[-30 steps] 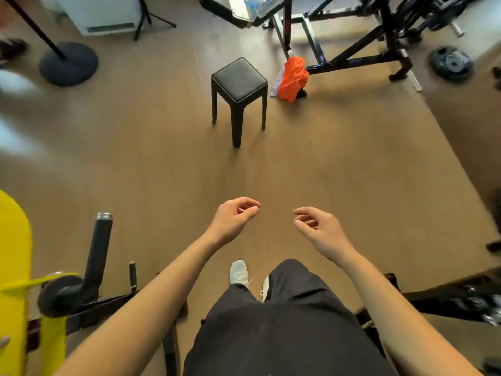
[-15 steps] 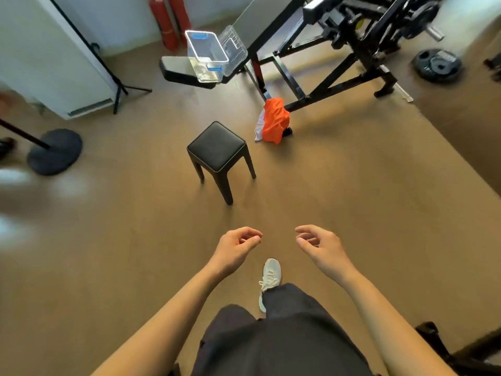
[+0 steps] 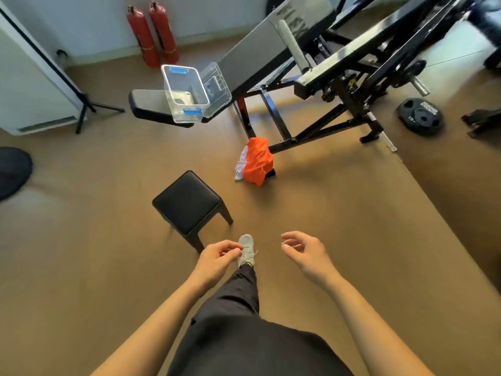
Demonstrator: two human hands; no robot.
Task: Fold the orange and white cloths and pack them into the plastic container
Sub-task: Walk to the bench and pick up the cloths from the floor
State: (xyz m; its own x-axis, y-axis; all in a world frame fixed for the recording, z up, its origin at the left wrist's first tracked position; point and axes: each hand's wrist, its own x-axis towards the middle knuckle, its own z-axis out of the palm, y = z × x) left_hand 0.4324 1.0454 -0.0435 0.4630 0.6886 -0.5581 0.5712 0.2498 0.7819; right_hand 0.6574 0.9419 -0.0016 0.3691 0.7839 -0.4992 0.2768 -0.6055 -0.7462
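Both hands hang free in front of the body above bare floor [image 3: 339, 213]. The left hand [image 3: 217, 257] is loosely curled, fingertips drawn toward the thumb, holding nothing. The right hand [image 3: 305, 251] is released, fingers apart and slightly bent, also holding nothing. Between them a pale shoe [image 3: 246, 249] steps forward on a dark trouser leg [image 3: 238, 291].

The orange cloth [image 3: 257, 160] lies in a crumpled heap on the floor, with the white cloth [image 3: 241, 164] showing along its left edge; both sit against the foot bar of the black exercise frame [image 3: 333, 123], touching it. The clear plastic container [image 3: 184, 93] with blue handles stands open on the front end of the padded bench, the worktop [image 3: 147, 103] here, its near wall overhanging the front edge. Its clear lid [image 3: 218, 88] leans just beside its right wall.

A black stool [image 3: 188, 204] stands between the left hand and the worktop, near the shoe. A broad open strip of floor runs from the right hand straight to the cloths, with nothing on it. To the right of that strip the floor covering ends at a long diagonal edge. Beyond it lies a weight plate [image 3: 420, 115]. 2 red fire extinguishers [image 3: 153, 35] stand against the far wall, and a black stand leg [image 3: 89, 109] spreads at the left.
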